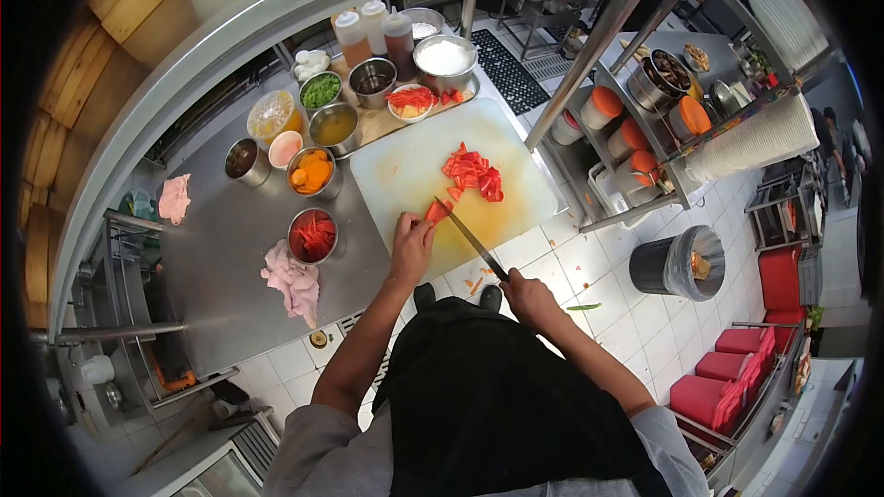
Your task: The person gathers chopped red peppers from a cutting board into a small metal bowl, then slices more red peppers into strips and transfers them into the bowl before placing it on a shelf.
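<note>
A white cutting board [405, 170] lies on the steel counter. My left hand [412, 244] presses a piece of red pepper [436, 211] onto the board's near edge. My right hand [528, 296] grips the handle of a long knife [466, 233], whose tip rests at that piece. A pile of cut red pepper pieces [471, 171] sits further back on the board.
Several steel bowls hold ingredients left of the board, among them red strips [314, 235], orange slices [312, 171] and greens [320, 91]. Sauce bottles [375, 32] stand at the back. Pink cloths [293, 279] lie on the counter. A lined bin [681, 264] stands on the floor at right.
</note>
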Available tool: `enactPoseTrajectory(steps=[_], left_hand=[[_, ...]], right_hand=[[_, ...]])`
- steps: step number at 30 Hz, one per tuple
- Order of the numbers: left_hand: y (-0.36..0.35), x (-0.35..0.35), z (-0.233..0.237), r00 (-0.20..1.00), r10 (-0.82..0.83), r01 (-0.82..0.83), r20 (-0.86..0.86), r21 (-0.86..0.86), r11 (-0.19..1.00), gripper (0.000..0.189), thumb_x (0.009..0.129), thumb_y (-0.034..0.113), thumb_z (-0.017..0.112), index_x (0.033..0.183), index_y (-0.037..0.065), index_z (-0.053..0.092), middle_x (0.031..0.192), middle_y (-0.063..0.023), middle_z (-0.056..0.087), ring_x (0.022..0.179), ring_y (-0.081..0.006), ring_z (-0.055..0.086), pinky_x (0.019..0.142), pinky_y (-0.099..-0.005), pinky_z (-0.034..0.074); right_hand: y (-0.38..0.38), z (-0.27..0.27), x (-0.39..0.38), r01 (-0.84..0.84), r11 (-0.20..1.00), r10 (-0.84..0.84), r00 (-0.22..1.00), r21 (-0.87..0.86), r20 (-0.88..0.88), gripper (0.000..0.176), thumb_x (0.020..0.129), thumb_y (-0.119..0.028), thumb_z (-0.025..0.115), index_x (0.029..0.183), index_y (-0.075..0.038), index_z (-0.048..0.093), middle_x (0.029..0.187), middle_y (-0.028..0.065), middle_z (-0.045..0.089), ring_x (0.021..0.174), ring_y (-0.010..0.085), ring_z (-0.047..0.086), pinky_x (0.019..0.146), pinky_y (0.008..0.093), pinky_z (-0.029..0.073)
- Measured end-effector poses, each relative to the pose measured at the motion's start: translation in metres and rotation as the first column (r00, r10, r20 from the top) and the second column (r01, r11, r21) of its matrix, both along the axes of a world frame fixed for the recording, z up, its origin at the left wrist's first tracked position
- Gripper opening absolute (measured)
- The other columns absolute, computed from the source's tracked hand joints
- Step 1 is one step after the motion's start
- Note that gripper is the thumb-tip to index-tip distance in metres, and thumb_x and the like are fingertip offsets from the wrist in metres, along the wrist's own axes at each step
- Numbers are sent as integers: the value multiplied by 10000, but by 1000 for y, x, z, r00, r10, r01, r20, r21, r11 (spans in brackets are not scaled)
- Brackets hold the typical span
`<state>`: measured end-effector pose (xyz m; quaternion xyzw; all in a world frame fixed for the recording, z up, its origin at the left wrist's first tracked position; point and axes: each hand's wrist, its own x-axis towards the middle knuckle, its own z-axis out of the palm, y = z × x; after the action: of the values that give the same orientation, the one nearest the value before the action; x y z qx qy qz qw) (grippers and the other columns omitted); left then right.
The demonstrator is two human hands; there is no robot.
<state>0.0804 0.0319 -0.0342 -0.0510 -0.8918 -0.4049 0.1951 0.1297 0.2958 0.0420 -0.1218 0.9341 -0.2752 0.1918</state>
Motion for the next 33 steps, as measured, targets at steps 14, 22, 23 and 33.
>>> enactPoseTrajectory(steps=[14, 22, 23, 33], left_hand=[[-27, -14, 8, 996, -79, 76, -38, -74, 994, 196, 805, -75, 615, 987, -31, 676, 1001, -161, 548, 969, -338, 579, 849, -408, 494], [-29, -16, 9, 992, -129, 128, 4, -75, 989, 187, 819, -65, 600, 988, -31, 673, 1009, -155, 555, 987, -335, 579, 862, -401, 487], [-28, -16, 8, 993, -116, 115, 1, -99, 988, 169, 831, -58, 602, 982, -28, 673, 1008, -156, 561, 987, -335, 583, 863, -407, 490], [2, -3, 5, 992, 105, -97, 75, -94, 991, 178, 884, 56, 662, 1052, -1, 644, 990, -164, 608, 989, -365, 597, 861, -447, 491]], right_hand=[[15, 28, -20, -139, 987, 143, 988, 76, -59, 281, 1018, -287, 544, 1023, -8, 514, 747, 277, 654, 741, 492, 653, 659, 576, 517], [19, -3, -28, -180, 974, 187, 982, 135, -40, 274, 1013, -283, 543, 1046, -14, 506, 723, 269, 653, 715, 495, 653, 644, 585, 526], [16, -13, -33, -181, 979, 186, 982, 99, -43, 272, 1014, -281, 539, 1051, -14, 504, 715, 271, 648, 708, 497, 651, 641, 588, 525], [2, 15, -12, -77, 994, 75, 997, -78, -22, 272, 1023, -253, 534, 989, 16, 510, 713, 300, 628, 723, 516, 628, 659, 584, 497]])
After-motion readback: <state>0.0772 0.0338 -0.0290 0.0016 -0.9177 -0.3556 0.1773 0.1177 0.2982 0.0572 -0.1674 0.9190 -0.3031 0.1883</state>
